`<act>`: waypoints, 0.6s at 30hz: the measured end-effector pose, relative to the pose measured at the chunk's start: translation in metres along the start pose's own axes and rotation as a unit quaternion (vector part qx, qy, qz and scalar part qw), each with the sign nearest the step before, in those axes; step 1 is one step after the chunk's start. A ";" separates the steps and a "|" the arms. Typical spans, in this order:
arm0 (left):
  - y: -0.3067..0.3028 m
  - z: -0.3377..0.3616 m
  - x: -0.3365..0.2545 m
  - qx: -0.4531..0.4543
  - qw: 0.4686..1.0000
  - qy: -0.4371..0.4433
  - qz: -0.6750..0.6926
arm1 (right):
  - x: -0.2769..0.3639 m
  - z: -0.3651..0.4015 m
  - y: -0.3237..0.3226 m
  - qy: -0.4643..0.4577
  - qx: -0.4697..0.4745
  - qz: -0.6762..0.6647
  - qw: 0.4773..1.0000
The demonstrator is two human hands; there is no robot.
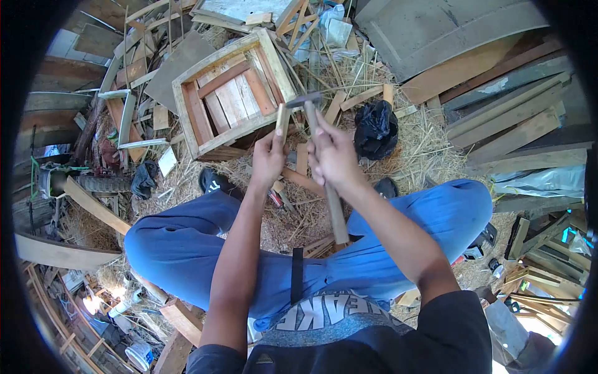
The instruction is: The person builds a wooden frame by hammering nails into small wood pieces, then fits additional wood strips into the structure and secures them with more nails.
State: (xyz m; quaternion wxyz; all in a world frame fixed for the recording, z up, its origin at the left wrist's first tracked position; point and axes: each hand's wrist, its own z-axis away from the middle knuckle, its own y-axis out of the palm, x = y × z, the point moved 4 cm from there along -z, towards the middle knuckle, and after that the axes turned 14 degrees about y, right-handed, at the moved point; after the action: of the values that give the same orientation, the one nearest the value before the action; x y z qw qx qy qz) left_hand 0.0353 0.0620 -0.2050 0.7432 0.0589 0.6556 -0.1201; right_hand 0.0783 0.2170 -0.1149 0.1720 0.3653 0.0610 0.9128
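Observation:
My right hand (336, 156) is closed round the wooden handle of a hammer (336, 215), whose dark metal head is up near the top end of a small wood strip (282, 118). That strip stands between the fingers of my left hand (269, 161). Whether the hammer head touches the strip I cannot tell. Just beyond my left hand, a wooden frame box (205, 149) with reddish inner pieces sits tilted on the ground.
A black plastic bag (375, 129) lies right of my right hand. Boards (517, 118) are stacked at the right. Straw and wood scraps cover the ground. My bent legs in blue trousers (180, 255) are on both sides. A white bucket (139, 355) stands lower left.

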 end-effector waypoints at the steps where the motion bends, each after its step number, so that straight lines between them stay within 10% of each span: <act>1: 0.001 -0.001 -0.001 0.001 1.000 0.001 -0.001 | -0.003 0.001 0.001 0.015 -0.002 0.008 1.000; 12: -0.001 -0.001 -0.004 -0.010 0.998 0.022 -0.066 | 0.003 -0.003 -0.007 -0.070 -0.102 -0.134 0.983; 13: -0.003 -0.001 -0.002 -0.011 0.998 0.022 -0.063 | 0.001 -0.012 -0.009 0.019 -0.040 0.025 0.999; 18: -0.008 -0.007 -0.008 0.019 0.995 -0.072 0.068 | 0.011 0.002 -0.007 0.060 0.063 -0.003 0.996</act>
State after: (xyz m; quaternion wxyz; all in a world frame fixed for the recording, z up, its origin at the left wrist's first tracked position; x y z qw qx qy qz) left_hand 0.0261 0.0569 -0.1977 0.7935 0.1086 0.5926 -0.0862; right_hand 0.0740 0.2274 -0.1082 0.1479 0.3194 0.1296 0.9270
